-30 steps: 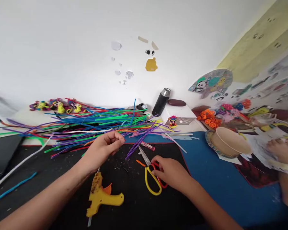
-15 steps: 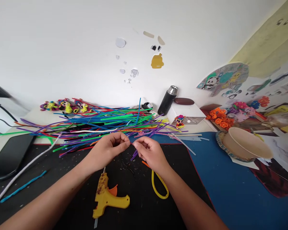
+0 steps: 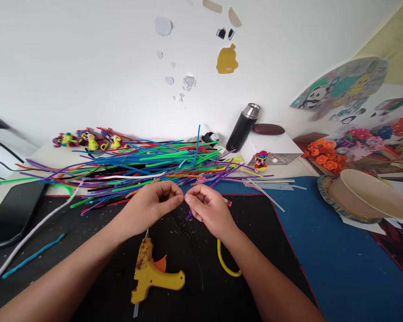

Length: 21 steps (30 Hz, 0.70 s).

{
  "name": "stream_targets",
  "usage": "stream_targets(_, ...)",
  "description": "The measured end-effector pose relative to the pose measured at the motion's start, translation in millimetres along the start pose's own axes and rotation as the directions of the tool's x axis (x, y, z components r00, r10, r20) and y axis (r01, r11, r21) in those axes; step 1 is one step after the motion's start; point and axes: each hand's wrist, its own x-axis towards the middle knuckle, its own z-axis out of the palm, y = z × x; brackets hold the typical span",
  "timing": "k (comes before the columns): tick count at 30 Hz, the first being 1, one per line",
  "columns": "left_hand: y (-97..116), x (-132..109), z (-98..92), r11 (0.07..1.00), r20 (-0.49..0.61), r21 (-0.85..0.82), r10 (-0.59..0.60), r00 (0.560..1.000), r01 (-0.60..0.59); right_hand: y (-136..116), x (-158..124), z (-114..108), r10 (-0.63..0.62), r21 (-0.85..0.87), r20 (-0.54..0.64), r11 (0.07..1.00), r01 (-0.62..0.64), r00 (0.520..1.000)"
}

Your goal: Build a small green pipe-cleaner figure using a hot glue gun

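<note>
My left hand (image 3: pixel 156 205) and my right hand (image 3: pixel 210 210) meet over the black mat (image 3: pixel 201 290), fingertips pinched and nearly touching. Whatever sits between the fingertips is too small to make out. Below my left hand lies a yellow glue gun (image 3: pixel 154 273) with an orange trigger, its nozzle pointing away from me. A yellow pipe cleaner (image 3: pixel 223 264) bent in a curve lies partly under my right forearm. Behind both hands spreads a heap of many-coloured pipe cleaners (image 3: pixel 147 161).
A twisted blue pipe cleaner (image 3: pixel 33 256), a white cable (image 3: pixel 30 237) and a black phone (image 3: pixel 15 212) lie at left. Small pipe-cleaner figures (image 3: pixel 90 138), a black flask (image 3: pixel 243 127) and another figure (image 3: pixel 261 161) stand at the back. A bowl (image 3: pixel 372 192) stands right.
The view has shifted slightly, so the back objects appear moved. Both hands stay pinched together at the middle; the orange piece by my right wrist is now hidden, and a small red item shows beside that hand.
</note>
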Motion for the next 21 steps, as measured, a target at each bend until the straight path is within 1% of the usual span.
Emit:
stream_targets(4, 0.0, 0.5, 3.2, 0.998, 0.019, -0.052, -0.026, 0.999, 0.027, -1.5, -4.2, -2.0, 0.007, -0.026, -0.017, 1.0, -0.007, 1.0)
stream_targets(8, 1.7, 0.4, 4.4, 0.991, 0.038, -0.122, -0.057, 0.998, 0.061, -1.3, -7.0, -6.1, 0.003, 0.015, -0.019, 1.0, -0.003, 1.0)
stream_targets(14, 4.9, -1.2, 7.8, 0.991, 0.056, -0.12, -0.05, 0.997, 0.056, -1.7, -8.1, -8.1, 0.022, 0.074, -0.005, 0.997, -0.022, 1.0)
stream_targets(21, 7.5, -1.3, 10.2, 0.994, 0.018, -0.097, -0.039, 0.999, 0.041, -1.9, -10.0, -3.4, 0.041, 0.103, -0.007, 0.994, -0.04, 0.999)
